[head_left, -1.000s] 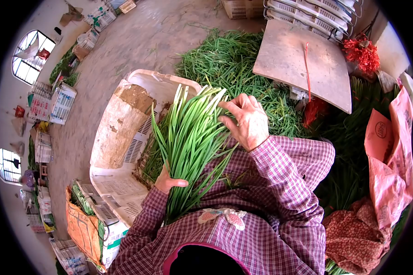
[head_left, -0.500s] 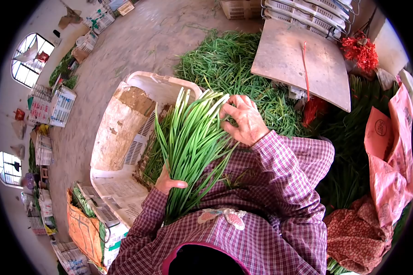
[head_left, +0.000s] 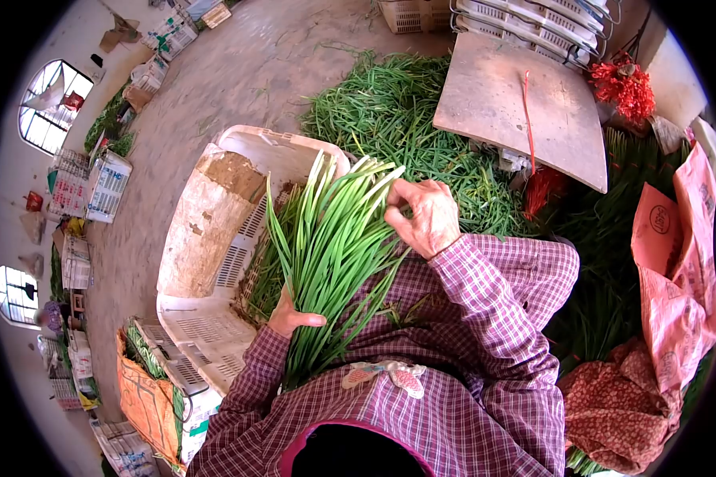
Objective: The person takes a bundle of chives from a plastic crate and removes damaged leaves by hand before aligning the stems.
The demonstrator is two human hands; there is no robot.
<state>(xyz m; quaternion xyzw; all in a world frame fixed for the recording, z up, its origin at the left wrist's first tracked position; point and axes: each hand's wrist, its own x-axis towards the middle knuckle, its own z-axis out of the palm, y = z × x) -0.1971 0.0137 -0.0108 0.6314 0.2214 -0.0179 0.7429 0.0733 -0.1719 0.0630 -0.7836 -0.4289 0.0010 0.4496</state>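
A loose bunch of garlic chives (head_left: 330, 246), green with pale stem ends fanned out at the top, lies across my lap and over the edge of a white plastic crate (head_left: 290, 139). My left hand (head_left: 291, 315) is closed round the lower leafy part, thumb across the front, its other fingers hidden beneath. At the right side of the pale ends is my right hand (head_left: 428, 213), thumb and forefinger pinched together. Whatever may be between those fingertips is too small to make out. Green trimmings (head_left: 266, 278) lie inside the crate.
A big heap of loose greens (head_left: 406, 111) covers the floor ahead. To the right stand a wooden board (head_left: 525, 111), red ties (head_left: 624, 87) and a pink sack (head_left: 668, 270). Stacked crates (head_left: 525, 24) rise behind the board. An orange sack (head_left: 147, 405) is at the left.
My right hand has drawn slightly down and away from the pale stem ends, and its thumb and forefinger have closed together. My left hand stays on the bunch.
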